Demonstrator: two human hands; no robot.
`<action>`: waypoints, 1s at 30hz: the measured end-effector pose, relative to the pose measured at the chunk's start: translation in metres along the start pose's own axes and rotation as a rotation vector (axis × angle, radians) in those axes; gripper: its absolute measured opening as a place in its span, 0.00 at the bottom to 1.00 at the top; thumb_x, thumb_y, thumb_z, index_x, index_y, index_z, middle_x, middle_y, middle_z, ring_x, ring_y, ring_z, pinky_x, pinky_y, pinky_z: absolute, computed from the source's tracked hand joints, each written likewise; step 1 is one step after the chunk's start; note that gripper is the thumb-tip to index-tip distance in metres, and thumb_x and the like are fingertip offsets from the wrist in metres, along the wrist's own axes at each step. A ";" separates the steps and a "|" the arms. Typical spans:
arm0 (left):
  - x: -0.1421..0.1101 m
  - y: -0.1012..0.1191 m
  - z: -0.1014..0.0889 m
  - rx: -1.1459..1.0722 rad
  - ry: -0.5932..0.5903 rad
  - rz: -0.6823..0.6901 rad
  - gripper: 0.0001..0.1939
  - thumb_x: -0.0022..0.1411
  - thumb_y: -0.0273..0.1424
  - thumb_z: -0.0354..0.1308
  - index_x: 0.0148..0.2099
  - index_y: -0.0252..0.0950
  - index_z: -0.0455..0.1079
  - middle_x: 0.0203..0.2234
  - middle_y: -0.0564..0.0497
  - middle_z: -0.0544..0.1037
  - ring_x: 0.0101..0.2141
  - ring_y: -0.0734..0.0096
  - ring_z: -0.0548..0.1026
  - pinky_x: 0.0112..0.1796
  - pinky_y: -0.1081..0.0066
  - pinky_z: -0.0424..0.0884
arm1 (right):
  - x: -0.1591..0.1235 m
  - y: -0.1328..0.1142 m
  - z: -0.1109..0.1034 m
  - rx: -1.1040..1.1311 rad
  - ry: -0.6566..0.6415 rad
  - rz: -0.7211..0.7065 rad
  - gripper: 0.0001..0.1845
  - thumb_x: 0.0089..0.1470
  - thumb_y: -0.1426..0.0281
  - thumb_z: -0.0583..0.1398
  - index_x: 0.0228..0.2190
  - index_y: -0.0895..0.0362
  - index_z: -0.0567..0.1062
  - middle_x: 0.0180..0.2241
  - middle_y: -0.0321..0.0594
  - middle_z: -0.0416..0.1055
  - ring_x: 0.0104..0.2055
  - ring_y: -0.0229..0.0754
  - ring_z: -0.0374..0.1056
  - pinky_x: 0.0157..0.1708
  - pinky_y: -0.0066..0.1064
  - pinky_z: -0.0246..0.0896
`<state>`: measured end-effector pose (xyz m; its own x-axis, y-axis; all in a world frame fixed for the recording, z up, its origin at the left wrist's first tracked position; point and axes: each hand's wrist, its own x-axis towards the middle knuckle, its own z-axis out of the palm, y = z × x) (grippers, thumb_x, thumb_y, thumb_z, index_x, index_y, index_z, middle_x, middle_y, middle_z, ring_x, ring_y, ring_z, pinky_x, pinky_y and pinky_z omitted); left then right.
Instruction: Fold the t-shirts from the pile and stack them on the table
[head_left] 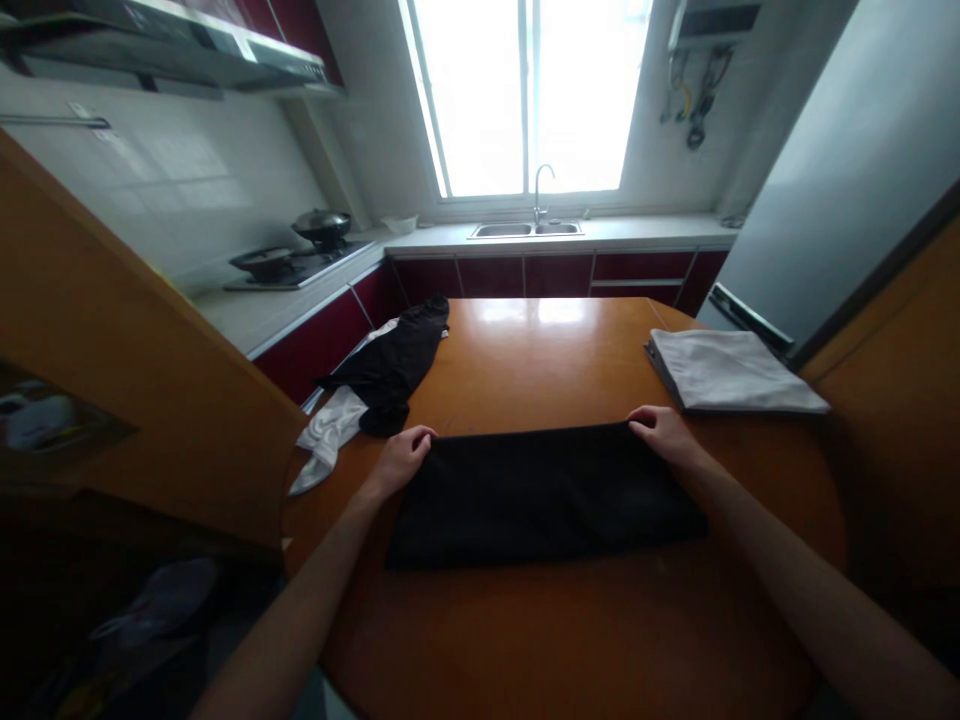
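Note:
A black folded cloth [547, 495], perhaps a garment, lies as a wide flat band across the near half of the wooden table [555, 630]. My left hand [405, 458] pinches its far left corner between thumb and fingers. At the far right corner, my right hand [663, 434] grips the same cloth in a like way. Its far edge runs nearly straight between the two hands, and the near edge spreads toward me. What kind of garment it is cannot be made out.
Crumpled black clothing [397, 360] and a white garment [334, 430] lie at the table's left edge. A stack of folded grey cloth [739, 370] sits at the right. Beyond are a counter with a sink [504, 231], a stove with a pan [262, 262], and a fridge [810, 170].

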<state>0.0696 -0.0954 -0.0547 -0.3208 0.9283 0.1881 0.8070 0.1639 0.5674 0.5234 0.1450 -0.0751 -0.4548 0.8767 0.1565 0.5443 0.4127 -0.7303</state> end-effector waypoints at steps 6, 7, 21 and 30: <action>-0.003 0.000 -0.002 0.008 -0.009 0.005 0.19 0.64 0.40 0.48 0.42 0.36 0.77 0.40 0.45 0.83 0.42 0.57 0.80 0.46 0.64 0.72 | -0.001 -0.003 -0.003 -0.081 -0.030 -0.023 0.10 0.50 0.66 0.61 0.31 0.56 0.81 0.34 0.44 0.81 0.38 0.47 0.77 0.40 0.35 0.68; -0.003 0.000 -0.003 0.002 -0.016 0.010 0.19 0.63 0.40 0.48 0.42 0.36 0.77 0.40 0.45 0.83 0.42 0.57 0.80 0.46 0.64 0.72 | -0.002 -0.005 -0.005 -0.079 -0.052 -0.030 0.10 0.50 0.66 0.61 0.31 0.56 0.81 0.34 0.44 0.81 0.37 0.47 0.77 0.40 0.34 0.68; -0.005 0.004 -0.013 -0.007 -0.093 0.031 0.18 0.61 0.41 0.51 0.40 0.38 0.79 0.38 0.47 0.84 0.41 0.57 0.80 0.44 0.65 0.73 | -0.006 -0.006 -0.013 -0.021 -0.131 -0.037 0.11 0.50 0.65 0.61 0.30 0.56 0.81 0.32 0.43 0.81 0.35 0.47 0.76 0.37 0.34 0.68; -0.002 0.000 -0.004 0.168 0.070 0.114 0.17 0.65 0.37 0.50 0.45 0.35 0.77 0.41 0.43 0.78 0.43 0.58 0.76 0.50 0.60 0.71 | -0.014 -0.010 0.000 -0.242 0.101 -0.081 0.13 0.57 0.65 0.58 0.38 0.58 0.80 0.39 0.48 0.78 0.43 0.48 0.74 0.47 0.39 0.68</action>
<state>0.0687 -0.0987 -0.0520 -0.2519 0.9194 0.3019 0.9094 0.1183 0.3986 0.5246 0.1282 -0.0696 -0.4379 0.8534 0.2828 0.6672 0.5193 -0.5341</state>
